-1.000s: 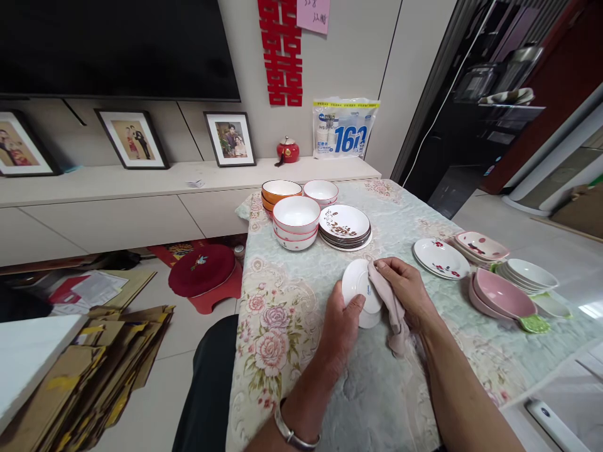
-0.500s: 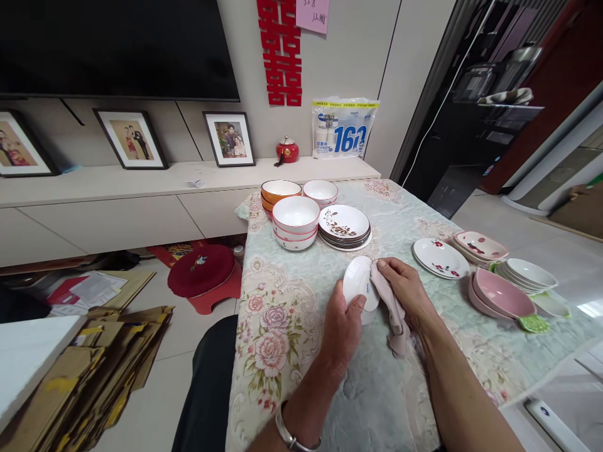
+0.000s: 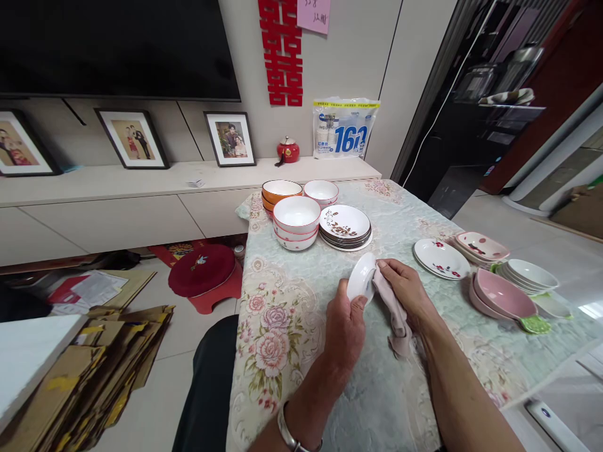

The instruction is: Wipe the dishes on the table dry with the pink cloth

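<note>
A small white dish (image 3: pixel 360 277) is held tilted above the table by my left hand (image 3: pixel 347 320), thumb on its near side and fingers behind it. My right hand (image 3: pixel 400 282) grips a pale pink cloth (image 3: pixel 393 307), pressed to the dish's right edge; the rest of the cloth hangs down. Beyond the dish stands a stack of brown-flowered plates (image 3: pixel 346 223). Beside that are stacked white bowls with red rims (image 3: pixel 296 216). To the right of my right hand lie white plates with red flowers (image 3: pixel 441 258).
Orange bowls (image 3: pixel 277 188) and another red-rimmed bowl (image 3: pixel 321 190) stand at the table's back. Pink bowls (image 3: pixel 504 295), small white bowls (image 3: pixel 527 275) and a pink-patterned dish (image 3: pixel 483 245) sit on the right. A red stool (image 3: pixel 202 273) and flattened cardboard (image 3: pixel 94 376) are left of the table.
The dish has turned in my left hand and now shows more edge-on, tilted to the right. My right hand keeps the cloth against its edge.
</note>
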{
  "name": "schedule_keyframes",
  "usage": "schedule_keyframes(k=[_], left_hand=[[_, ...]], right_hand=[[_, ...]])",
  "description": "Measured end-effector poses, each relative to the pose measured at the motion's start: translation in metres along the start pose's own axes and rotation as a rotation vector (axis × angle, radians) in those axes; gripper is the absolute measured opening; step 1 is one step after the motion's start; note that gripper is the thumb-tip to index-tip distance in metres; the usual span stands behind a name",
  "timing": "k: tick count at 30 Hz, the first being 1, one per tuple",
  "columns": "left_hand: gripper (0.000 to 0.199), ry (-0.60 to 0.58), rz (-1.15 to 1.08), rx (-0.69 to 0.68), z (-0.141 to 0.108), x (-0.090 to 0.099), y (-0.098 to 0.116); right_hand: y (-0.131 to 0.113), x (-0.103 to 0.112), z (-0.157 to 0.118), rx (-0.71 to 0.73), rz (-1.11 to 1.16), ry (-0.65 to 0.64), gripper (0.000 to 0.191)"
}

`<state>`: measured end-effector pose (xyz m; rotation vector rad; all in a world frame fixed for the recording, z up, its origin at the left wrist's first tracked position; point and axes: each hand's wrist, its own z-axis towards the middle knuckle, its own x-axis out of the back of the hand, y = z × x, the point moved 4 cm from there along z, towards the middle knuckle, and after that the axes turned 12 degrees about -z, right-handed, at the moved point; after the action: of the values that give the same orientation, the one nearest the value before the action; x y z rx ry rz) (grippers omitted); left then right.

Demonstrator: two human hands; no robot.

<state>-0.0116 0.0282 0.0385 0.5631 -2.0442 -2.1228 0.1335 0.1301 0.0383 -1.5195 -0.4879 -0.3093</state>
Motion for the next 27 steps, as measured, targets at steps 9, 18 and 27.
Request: schedule_keyframes(k=[9,18,27], left_hand=[[0.014,-0.074,0.058,-0.094,-0.001,-0.003,0.006],[0.028,-0.234,0.331,-0.307,-0.003,-0.012,0.0],[0.03,-0.301,0.614,-0.416,-0.002,-0.014,-0.005]], right_hand=[[-0.001,0.004,-0.001,-0.051,0.083,-0.001,0.057],[0.006,0.003,0.002,-0.07,0.207,-0.096,0.063],[0.01,0.007,0.004,-0.136,0.181,-0.174,0.038]])
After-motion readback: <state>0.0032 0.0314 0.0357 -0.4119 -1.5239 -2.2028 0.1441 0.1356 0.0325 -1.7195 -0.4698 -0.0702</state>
